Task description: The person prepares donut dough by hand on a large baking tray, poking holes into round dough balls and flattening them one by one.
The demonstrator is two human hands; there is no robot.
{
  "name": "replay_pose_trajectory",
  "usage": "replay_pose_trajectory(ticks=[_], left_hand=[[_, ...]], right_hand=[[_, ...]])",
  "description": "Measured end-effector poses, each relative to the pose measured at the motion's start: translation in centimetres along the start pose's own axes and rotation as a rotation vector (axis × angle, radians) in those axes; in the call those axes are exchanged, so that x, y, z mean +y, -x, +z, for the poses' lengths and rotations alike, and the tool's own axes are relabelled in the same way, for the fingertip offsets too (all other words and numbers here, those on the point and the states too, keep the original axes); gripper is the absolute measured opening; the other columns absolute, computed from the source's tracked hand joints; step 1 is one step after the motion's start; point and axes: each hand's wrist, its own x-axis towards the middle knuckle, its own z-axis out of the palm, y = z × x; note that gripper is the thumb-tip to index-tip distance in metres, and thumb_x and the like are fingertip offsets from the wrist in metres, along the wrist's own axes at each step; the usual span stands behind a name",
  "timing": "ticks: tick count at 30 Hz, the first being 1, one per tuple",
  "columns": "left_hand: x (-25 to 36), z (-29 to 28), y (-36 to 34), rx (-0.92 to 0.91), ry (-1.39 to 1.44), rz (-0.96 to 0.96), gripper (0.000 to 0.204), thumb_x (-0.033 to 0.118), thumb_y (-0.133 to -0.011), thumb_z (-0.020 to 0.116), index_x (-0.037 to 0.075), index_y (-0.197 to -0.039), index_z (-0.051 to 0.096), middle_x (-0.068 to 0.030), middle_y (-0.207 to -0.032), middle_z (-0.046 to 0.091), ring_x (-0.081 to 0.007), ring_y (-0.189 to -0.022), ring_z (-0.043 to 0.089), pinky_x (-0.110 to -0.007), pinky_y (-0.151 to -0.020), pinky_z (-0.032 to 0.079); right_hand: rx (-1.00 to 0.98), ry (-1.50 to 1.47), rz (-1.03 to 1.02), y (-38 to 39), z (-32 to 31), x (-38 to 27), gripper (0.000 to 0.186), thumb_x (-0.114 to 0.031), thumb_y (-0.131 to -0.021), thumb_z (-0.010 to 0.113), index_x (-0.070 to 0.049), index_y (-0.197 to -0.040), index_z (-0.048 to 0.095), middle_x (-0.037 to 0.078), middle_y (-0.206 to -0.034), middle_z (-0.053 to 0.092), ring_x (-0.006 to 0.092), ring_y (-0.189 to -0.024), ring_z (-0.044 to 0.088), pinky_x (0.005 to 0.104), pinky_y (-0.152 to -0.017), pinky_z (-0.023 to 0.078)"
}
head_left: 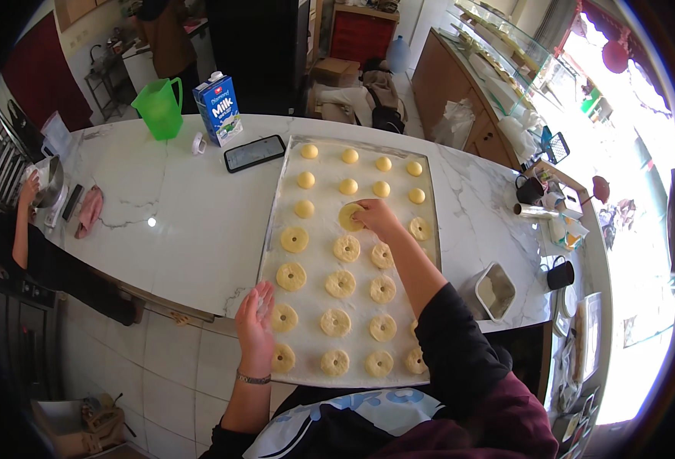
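Observation:
A large metal tray (269,256) holds pale dough pieces: round balls (349,156) in the far rows, flattened rings (340,284) in the nearer rows. My right hand (373,217) is over the middle of the tray, fingertips pinched at the centre of a flat dough disc (350,222). Whether the disc is raised off the tray I cannot tell. My left hand (255,321) hangs at the tray's left edge, palm inward, fingers apart and slightly curled, dusted with white, with nothing in it.
A green jug (159,111), blue carton (217,109) and phone (254,153) stand on the marble counter (146,176). A metal container (494,291) and mugs (560,273) are at right. A co-worker's hand (30,184) is by a bowl at left; another person (169,42) stands behind.

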Motion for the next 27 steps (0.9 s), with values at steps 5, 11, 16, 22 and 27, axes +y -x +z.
replay_pose_trajectory(ticks=[5,11,16,22,27], left_hand=[[0.1,-2.4,0.0,-0.024,-0.004,0.008,0.032,0.022,-0.092,0.050,-0.003,-0.112,0.053,-0.0150,-0.115,0.056,-0.0250,-0.112,0.052,-0.036,-0.098,0.039],[1.0,-2.9,-0.2,0.046,0.100,0.000,0.028,0.019,-0.090,0.052,-0.003,-0.108,0.055,-0.0137,-0.111,0.058,-0.0252,-0.109,0.054,-0.036,-0.097,0.040],[0.3,-1.6,-0.8,-0.005,0.091,-0.027,0.027,0.018,-0.089,0.052,-0.002,-0.106,0.055,-0.0135,-0.108,0.059,-0.0254,-0.106,0.055,-0.037,-0.097,0.040],[-0.8,2.5,-1.4,-0.101,0.090,-0.098,0.026,0.018,-0.089,0.052,-0.003,-0.104,0.055,-0.0144,-0.105,0.059,-0.0259,-0.104,0.056,-0.037,-0.095,0.042],[-0.8,2.8,-1.5,-0.111,0.077,-0.129,0.026,0.019,-0.089,0.052,-0.003,-0.103,0.056,-0.0146,-0.104,0.060,-0.0259,-0.102,0.057,-0.038,-0.095,0.042]], right_hand=[[0.156,0.271,-0.305,-1.0,-0.1,0.4,0.037,-0.005,-0.070,0.065,-0.003,-0.106,0.062,0.013,-0.096,0.065,0.0217,-0.085,0.063,0.0318,-0.074,0.049],[0.427,0.382,-0.406,8.8,-7.5,-3.1,0.030,-0.003,-0.074,0.062,-0.003,-0.104,0.063,0.014,-0.092,0.066,0.0237,-0.084,0.064,0.0329,-0.075,0.050],[0.680,0.671,0.056,20.8,-17.2,-1.6,0.013,-0.002,-0.071,0.061,-0.001,-0.081,0.069,0.018,-0.074,0.065,0.0252,-0.069,0.065,0.0317,-0.067,0.050],[0.323,1.030,0.097,22.8,-19.4,7.7,0.012,-0.007,-0.064,0.065,-0.002,-0.073,0.069,0.019,-0.071,0.064,0.0307,-0.067,0.063,0.0352,-0.064,0.051],[0.428,0.898,0.074,24.0,-18.8,6.9,0.012,-0.009,-0.068,0.062,0.000,-0.072,0.068,0.017,-0.073,0.064,0.0330,-0.069,0.062,0.0365,-0.068,0.050]])
